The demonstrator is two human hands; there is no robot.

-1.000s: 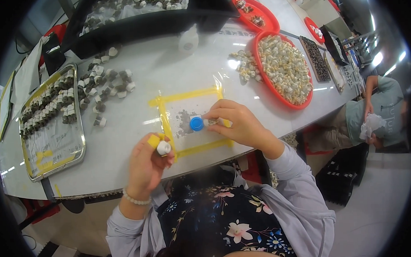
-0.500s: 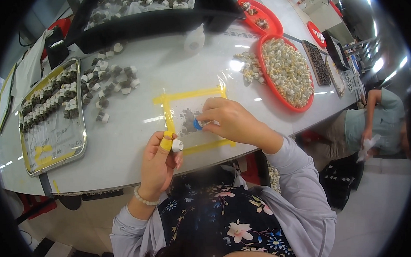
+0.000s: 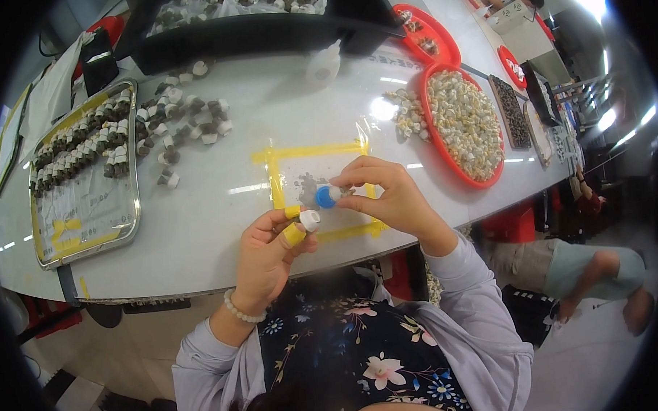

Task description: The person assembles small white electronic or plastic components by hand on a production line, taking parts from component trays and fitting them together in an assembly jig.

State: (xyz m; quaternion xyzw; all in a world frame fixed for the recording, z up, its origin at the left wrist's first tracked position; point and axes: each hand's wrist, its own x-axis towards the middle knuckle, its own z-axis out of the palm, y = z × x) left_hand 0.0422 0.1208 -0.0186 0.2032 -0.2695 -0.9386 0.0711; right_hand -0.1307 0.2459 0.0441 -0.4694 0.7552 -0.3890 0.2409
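Observation:
My left hand [image 3: 260, 269], with yellow wraps on thumb and forefinger, pinches a small white cylindrical part [image 3: 310, 221]. Between the thumb and fingers of my right hand [image 3: 398, 203] is a small round piece with a blue end [image 3: 326, 197] and a whitish body, partly hidden by the fingers. The two held pieces are close together but apart. Both hands are over a rectangle of yellow tape [image 3: 276, 182] on the white table, where grey smudges [image 3: 303, 188] mark the surface.
On the left, a metal tray [image 3: 135, 190] holds rows of white-and-dark parts, with loose ones [image 3: 195, 119] beside it. A white squeeze bottle [image 3: 324, 65] stands before a black bin [image 3: 265, 37]. Right, a red tray [image 3: 499, 176] is heaped with small pale pieces. A co-worker [image 3: 588, 269] is beyond.
My left hand has moved up and right, bringing the white part nearer the blue-ended piece. More of the blue end shows now. The co-worker at right has bent lower.

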